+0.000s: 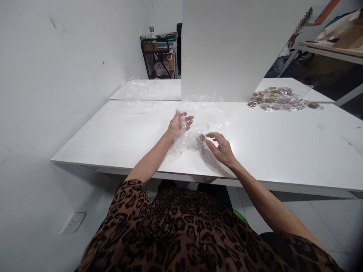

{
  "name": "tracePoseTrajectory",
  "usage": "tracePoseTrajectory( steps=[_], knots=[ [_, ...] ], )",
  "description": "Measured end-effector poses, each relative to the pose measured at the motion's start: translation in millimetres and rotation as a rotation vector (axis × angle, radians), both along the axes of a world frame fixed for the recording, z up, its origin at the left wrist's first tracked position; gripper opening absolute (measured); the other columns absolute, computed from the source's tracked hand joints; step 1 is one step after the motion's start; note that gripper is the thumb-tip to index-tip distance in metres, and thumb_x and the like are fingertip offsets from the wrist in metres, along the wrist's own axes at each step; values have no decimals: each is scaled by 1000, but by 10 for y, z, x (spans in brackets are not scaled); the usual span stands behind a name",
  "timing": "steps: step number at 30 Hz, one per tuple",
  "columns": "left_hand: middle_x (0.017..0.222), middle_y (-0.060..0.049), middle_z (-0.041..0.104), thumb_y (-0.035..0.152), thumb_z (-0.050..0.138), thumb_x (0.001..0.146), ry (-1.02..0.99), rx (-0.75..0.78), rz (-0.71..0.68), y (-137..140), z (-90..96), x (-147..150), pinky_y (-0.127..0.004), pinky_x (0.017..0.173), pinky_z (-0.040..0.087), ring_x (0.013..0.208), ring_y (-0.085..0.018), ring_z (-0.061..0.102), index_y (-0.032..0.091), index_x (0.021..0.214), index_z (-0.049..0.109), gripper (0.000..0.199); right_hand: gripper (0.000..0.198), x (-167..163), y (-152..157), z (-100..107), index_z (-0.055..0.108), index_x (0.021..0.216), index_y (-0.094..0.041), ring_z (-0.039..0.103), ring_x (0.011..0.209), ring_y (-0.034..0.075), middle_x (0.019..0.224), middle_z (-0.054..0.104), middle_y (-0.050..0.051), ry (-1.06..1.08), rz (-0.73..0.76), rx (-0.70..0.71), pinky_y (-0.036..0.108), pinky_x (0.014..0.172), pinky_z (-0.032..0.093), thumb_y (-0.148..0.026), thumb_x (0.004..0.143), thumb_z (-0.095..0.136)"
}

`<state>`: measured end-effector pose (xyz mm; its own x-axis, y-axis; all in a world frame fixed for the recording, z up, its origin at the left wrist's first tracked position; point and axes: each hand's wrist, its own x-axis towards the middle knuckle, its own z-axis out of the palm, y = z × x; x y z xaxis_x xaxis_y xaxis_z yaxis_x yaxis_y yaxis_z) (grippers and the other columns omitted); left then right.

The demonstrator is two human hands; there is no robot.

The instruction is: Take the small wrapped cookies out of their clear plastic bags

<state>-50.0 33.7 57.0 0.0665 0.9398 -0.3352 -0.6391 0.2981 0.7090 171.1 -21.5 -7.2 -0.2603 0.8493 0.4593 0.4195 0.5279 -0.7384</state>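
Note:
My left hand point(180, 124) is over the white table with its fingers spread and slightly curled. Thin clear plastic film point(183, 145) drapes across its palm and spreads over the tabletop below. To its right, my right hand point(222, 149) has thumb and forefinger at the edge of a small dark brownish piece in clear wrapping point(201, 139). That piece appears slightly raised, with a shadow under it. What it is inside the wrapping cannot be made out.
On the white table point(283, 151), a pile of small wrapped brown and pink pieces point(279, 99) lies at the back right. More crumpled clear plastic point(138, 90) is at the back left. A tall white panel point(224, 49) rises behind my hands. Another person point(283, 56) is partly visible beyond it.

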Motion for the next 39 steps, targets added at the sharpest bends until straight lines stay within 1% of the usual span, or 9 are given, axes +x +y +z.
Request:
tracePoseTrajectory(
  steps=[5,10,15,20,24,28,32,36,39],
  knots=[
    [100,-8,77,57,36,107,38,207,-99,-27,376,53,-23,65,53,86,-18,74,18,120,67,52,34,42,50,-135,68,106,-24,67,107,26,112,73,8,234,-74,-176,45,94,53,-56,94,64],
    [109,-10,76,62,30,107,46,304,-123,28,647,127,-27,73,60,100,-22,76,19,134,64,61,32,123,62,-200,69,105,-25,65,108,24,111,72,6,338,-83,-235,44,96,49,-54,91,70],
    [115,-11,74,58,26,110,105,438,-104,47,923,144,-27,77,60,106,-23,75,16,128,64,60,30,163,62,-260,70,104,-24,65,106,23,109,71,6,403,-90,-258,41,93,49,-51,90,72],
    [133,-10,66,55,25,111,148,519,-75,6,1253,194,-28,86,60,127,-30,68,15,133,61,58,32,163,69,-276,69,102,-23,64,99,21,104,71,5,474,-92,-255,37,88,51,-51,88,73],
    [120,-8,64,50,12,112,177,570,-10,-64,1476,246,-28,79,57,124,-35,68,9,132,60,66,34,140,45,-191,68,105,-23,65,98,20,106,71,5,566,-127,-231,38,92,52,-53,89,72],
    [101,-10,68,48,11,113,147,701,-115,-124,1653,283,-20,67,53,110,-29,72,9,128,61,65,34,119,0,-29,66,110,-25,66,101,20,119,70,6,617,-153,-160,37,88,55,-55,93,66],
    [104,-7,69,47,10,113,234,775,-80,-146,1826,357,-30,82,59,123,-33,68,8,129,64,68,36,117,-15,117,62,116,-27,67,107,21,127,68,8,566,-173,-107,39,88,57,-58,99,54],
    [104,-4,70,41,9,112,269,811,-32,-193,1959,468,-34,82,60,121,-35,69,6,123,69,70,41,110,8,241,57,127,-29,65,116,24,134,64,10,486,-122,-40,43,93,58,-59,100,51],
    [96,-2,70,45,6,109,171,797,-119,-289,2004,549,-33,81,59,127,-35,66,5,114,67,73,65,25,69,336,47,144,-30,61,124,27,146,57,12,384,-66,0,44,92,58,-64,90,65]
  ],
)
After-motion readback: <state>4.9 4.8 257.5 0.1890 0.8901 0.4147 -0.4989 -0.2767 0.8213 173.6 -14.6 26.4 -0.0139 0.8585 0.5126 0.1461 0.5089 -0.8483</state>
